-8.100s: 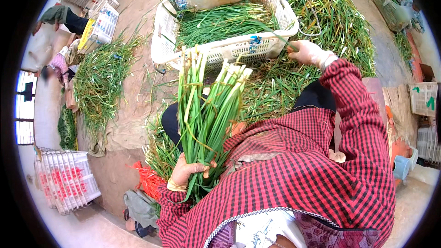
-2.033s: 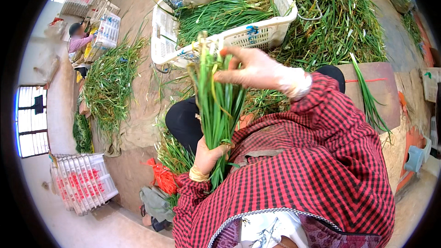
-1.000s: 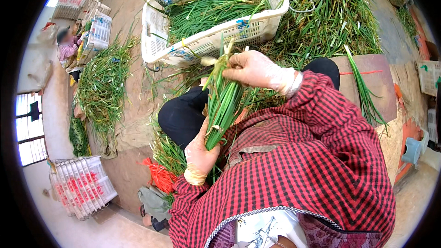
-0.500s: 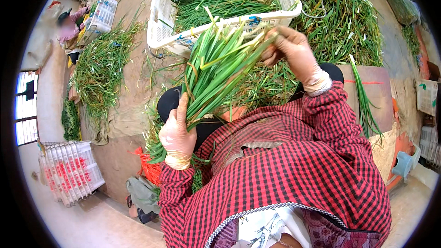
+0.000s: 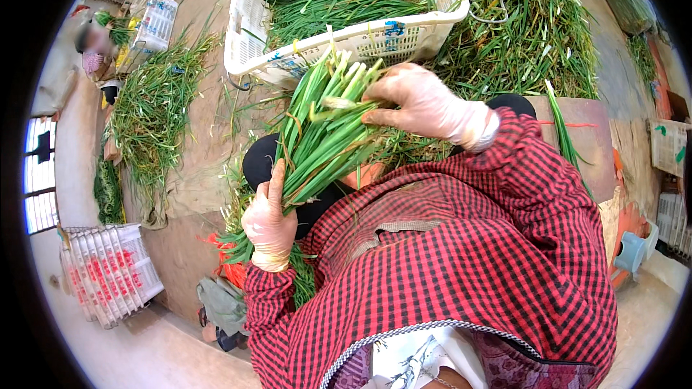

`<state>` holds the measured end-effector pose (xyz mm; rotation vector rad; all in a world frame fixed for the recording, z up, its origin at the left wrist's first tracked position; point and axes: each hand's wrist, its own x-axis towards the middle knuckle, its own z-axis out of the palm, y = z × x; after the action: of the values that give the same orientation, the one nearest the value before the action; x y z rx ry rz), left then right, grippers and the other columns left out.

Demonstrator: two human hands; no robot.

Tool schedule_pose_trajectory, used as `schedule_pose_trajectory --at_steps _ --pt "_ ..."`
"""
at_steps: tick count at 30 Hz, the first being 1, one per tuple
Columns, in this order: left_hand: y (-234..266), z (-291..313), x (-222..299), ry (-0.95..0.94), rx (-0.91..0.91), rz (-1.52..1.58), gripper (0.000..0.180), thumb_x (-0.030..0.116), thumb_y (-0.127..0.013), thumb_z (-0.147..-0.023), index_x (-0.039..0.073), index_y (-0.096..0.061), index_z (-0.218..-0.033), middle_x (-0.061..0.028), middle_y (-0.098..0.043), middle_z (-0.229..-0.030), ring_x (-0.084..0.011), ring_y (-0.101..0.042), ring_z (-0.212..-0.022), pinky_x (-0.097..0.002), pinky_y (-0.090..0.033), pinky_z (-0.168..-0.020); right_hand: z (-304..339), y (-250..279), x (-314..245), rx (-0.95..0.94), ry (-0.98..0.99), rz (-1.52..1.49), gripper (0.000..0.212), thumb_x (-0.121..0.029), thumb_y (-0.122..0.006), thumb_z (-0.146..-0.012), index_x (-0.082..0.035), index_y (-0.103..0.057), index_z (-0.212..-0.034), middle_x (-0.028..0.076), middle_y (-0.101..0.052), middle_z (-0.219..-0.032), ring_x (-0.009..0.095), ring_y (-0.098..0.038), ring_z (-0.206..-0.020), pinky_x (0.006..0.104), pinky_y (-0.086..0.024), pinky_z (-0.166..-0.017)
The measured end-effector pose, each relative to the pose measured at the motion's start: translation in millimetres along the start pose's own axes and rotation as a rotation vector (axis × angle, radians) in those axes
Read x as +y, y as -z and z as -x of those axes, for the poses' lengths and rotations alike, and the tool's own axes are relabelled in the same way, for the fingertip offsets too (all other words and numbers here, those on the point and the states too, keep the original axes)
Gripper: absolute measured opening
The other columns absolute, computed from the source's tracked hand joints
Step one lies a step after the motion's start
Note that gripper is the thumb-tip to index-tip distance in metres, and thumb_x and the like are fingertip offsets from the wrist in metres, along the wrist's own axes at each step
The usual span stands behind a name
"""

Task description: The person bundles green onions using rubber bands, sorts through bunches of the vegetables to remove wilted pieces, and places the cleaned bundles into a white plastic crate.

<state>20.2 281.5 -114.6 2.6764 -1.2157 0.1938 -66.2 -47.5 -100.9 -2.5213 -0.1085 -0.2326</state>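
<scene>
A bunch of green chives (image 5: pixel 313 148) lies across my gloved left hand (image 5: pixel 269 220), which is closed round its leafy end above my left knee. The pale stem ends point up and away from me. At those stem ends is my gloved right hand (image 5: pixel 436 109), with thumb and fingers closing on some stalks at the bunch's right side. Just beyond the bunch stands a white plastic crate (image 5: pixel 339 42), where more chives (image 5: pixel 346 3) lie lengthwise.
Loose chives are heaped in a large pile (image 5: pixel 530 29) at the right and a smaller pile (image 5: pixel 158 115) at the left. A few stalks (image 5: pixel 562 126) lie on a board (image 5: pixel 587 119). Stacked white crates (image 5: pixel 112 270) stand at lower left. Another person (image 5: pixel 97 50) sits far left.
My right hand has moved left and down from an outer strand, beyond the stem ends, onto the stalks. The bunch and my left hand have shifted slightly left.
</scene>
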Motion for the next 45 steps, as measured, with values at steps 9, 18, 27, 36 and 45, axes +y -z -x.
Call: schedule_pose_trajectory --at_steps 9,18,27,36,45 --pt "2 4 10 0.082 -0.113 0.322 0.073 -0.003 -0.067 -0.074 0.018 -0.048 -0.141 -0.0117 -0.067 -0.115 -0.0327 -0.068 -0.095 -0.0371 -0.054 -0.078 4 -14 -2 0.189 -0.21 -0.704 0.018 -0.015 -0.067 -0.092 0.0 -0.07 -0.102 0.002 -0.071 -0.086 0.007 -0.061 -0.08 0.0241 -0.051 -0.076" --pt "3 -1 28 0.033 -0.226 0.499 0.064 0.004 -0.069 -0.074 0.017 -0.054 -0.135 -0.0139 -0.068 -0.111 -0.0314 -0.068 -0.097 -0.0374 -0.055 -0.081 17 10 41 0.523 -0.24 -0.648 0.021 -0.017 -0.067 -0.093 0.0 -0.071 -0.103 0.004 -0.072 -0.087 0.008 -0.064 -0.08 0.0236 -0.053 -0.073" --pt "-1 3 23 0.086 -0.145 0.416 0.072 0.002 -0.067 -0.074 0.019 -0.049 -0.141 -0.0132 -0.066 -0.116 -0.0332 -0.067 -0.095 -0.0388 -0.054 -0.08 80 76 146 0.905 -0.6 -0.718 0.024 -0.03 -0.063 -0.095 -0.007 -0.072 -0.098 0.002 -0.066 -0.072 0.007 -0.06 -0.059 0.0208 -0.047 -0.05" --pt "-5 3 27 0.101 -0.059 0.135 0.082 0.005 -0.07 -0.073 0.026 -0.04 -0.147 -0.0093 -0.065 -0.1 -0.0322 -0.066 -0.077 -0.0407 -0.052 -0.063 36 8 11 0.061 -0.543 -0.65 0.043 -0.035 -0.068 -0.088 -0.005 -0.062 -0.119 0.003 -0.062 -0.067 0.011 -0.056 -0.054 0.0288 -0.046 -0.054" --pt "1 -1 40 0.15 -0.128 0.081 0.078 0.004 -0.069 -0.075 0.026 -0.042 -0.145 -0.01 -0.065 -0.101 -0.0347 -0.066 -0.079 -0.0422 -0.052 -0.065 -5 -22 5 0.126 -0.611 -1.028 0.048 -0.03 -0.069 -0.091 -0.001 -0.056 -0.126 -0.002 -0.057 -0.066 0.005 -0.051 -0.05 0.0204 -0.039 -0.044"
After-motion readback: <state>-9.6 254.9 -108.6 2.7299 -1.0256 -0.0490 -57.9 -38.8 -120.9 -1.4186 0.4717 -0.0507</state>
